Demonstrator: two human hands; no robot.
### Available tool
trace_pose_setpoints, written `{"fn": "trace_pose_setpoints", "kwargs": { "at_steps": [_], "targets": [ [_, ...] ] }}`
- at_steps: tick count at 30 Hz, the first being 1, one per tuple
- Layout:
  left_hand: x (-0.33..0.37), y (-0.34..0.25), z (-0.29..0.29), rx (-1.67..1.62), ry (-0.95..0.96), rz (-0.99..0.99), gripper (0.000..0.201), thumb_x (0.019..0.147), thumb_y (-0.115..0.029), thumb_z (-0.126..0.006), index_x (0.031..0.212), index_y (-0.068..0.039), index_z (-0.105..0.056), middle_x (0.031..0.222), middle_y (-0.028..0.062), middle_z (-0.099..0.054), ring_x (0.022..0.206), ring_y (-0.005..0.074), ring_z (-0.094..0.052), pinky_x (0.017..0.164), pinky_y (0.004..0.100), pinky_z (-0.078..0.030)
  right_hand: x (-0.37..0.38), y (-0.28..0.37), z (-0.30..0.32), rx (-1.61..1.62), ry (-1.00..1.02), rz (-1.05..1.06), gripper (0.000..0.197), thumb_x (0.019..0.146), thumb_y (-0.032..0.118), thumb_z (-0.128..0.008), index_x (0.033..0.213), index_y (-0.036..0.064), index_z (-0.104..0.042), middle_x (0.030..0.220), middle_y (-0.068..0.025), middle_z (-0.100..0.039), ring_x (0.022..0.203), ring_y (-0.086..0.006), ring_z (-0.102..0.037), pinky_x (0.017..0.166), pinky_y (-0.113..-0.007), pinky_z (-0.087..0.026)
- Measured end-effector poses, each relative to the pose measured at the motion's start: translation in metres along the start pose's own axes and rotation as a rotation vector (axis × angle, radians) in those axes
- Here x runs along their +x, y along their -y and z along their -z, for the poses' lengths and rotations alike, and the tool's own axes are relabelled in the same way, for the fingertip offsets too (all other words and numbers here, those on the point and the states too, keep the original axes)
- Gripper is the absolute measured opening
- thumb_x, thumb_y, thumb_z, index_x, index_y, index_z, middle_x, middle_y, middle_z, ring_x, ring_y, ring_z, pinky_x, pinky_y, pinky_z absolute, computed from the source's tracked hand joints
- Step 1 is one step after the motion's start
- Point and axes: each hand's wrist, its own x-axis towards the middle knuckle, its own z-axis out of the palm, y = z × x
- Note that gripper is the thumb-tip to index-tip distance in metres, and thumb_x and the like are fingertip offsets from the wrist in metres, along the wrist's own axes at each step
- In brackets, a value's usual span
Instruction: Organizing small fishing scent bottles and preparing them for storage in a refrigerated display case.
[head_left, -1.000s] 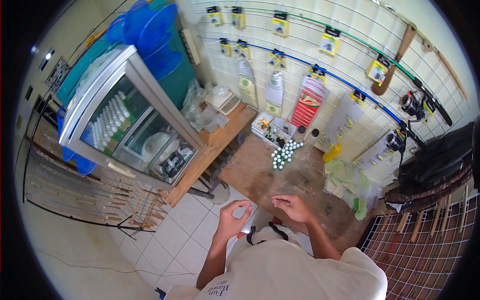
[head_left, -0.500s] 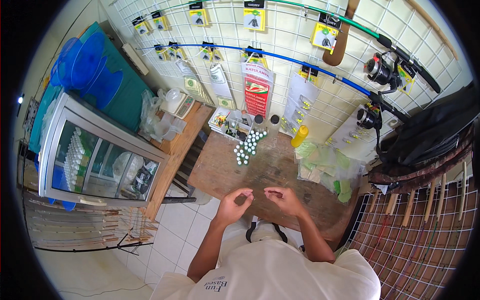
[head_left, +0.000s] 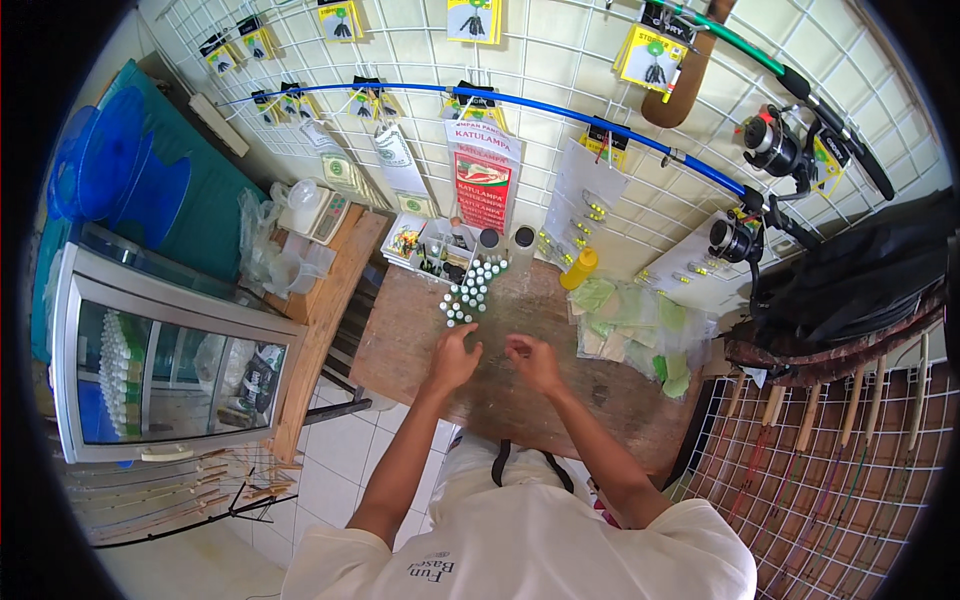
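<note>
Small white-capped bottles [head_left: 468, 292] stood clustered on the wooden table [head_left: 520, 390] at centre frame. Left hand [head_left: 452, 360], loosely curled just below them, and right hand [head_left: 532, 362] looked empty, though I cannot tell. A careless sweep might topple them.

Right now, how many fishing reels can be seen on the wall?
2. One fishing reel sits on the green rod at the upper right; the other fishing reel sits below it on the blue rod. More may be hidden.

Red-white hanging packet [head_left: 483, 180] centre wall; yellow cards [head_left: 474, 18] above (on grid).
</note>
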Motion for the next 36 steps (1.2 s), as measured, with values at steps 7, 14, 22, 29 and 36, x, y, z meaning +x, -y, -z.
{"fn": "trace_pose_setpoints", "kwargs": {
  "at_steps": [7,14,22,29,36],
  "targets": [
    [0.057,0.035,-0.035,0.292,0.113,-0.129,0.047,0.081,-0.004,-0.067,0.126,0.003,-0.061,0.125,0.0201,-0.062,0.117,0.0377,-0.056,0.104,0.0457,-0.043,0.067,-0.020,-0.042,-0.172,-0.135,-0.066,0.032,0.086,0.008,-0.070,0.117,0.0008,-0.069,0.102,-0.0184,-0.074,0.091,-0.0275,-0.074,0.083,-0.037,-0.058],
    [0.079,0.044,-0.049,0.475,0.256,-0.107,0.045,0.078,-0.001,-0.067,0.122,0.000,-0.063,0.125,0.0148,-0.060,0.120,0.0345,-0.052,0.103,0.0457,-0.042,0.093,-0.035,-0.064,-0.258,-0.156,0.054,0.032,0.083,0.004,-0.064,0.115,0.0016,-0.070,0.097,-0.0264,-0.069,0.090,-0.0407,-0.070,0.078,-0.044,-0.056],
    [0.074,0.048,-0.054,0.432,0.188,-0.142,0.045,0.078,-0.002,-0.069,0.123,0.000,-0.063,0.128,0.0135,-0.059,0.121,0.0325,-0.051,0.103,0.0449,-0.042,0.105,-0.053,-0.077,-0.187,-0.122,0.041,0.030,0.084,0.010,-0.064,0.113,0.0070,-0.071,0.095,-0.0270,-0.068,0.091,-0.0444,-0.068,0.077,-0.049,-0.054],
    [0.071,0.054,-0.050,0.393,0.176,-0.178,0.044,0.079,0.001,-0.067,0.122,0.002,-0.063,0.128,0.0154,-0.059,0.119,0.0332,-0.052,0.101,0.0444,-0.042,0.104,-0.052,-0.082,-0.214,-0.240,0.254,0.032,0.077,0.002,-0.066,0.107,0.0079,-0.074,0.082,-0.0201,-0.066,0.077,-0.0397,-0.066,0.069,-0.045,-0.053],
    [0.068,0.053,-0.052,0.104,0.082,-0.189,0.047,0.083,0.006,-0.059,0.130,0.004,-0.057,0.130,0.0221,-0.058,0.119,0.0402,-0.054,0.104,0.0461,-0.044,0.092,-0.038,-0.071,-0.197,-0.296,0.168,0.031,0.081,0.011,-0.073,0.112,0.0050,-0.073,0.093,-0.0229,-0.070,0.083,-0.0382,-0.070,0.072,-0.042,-0.056]
  ]
}}
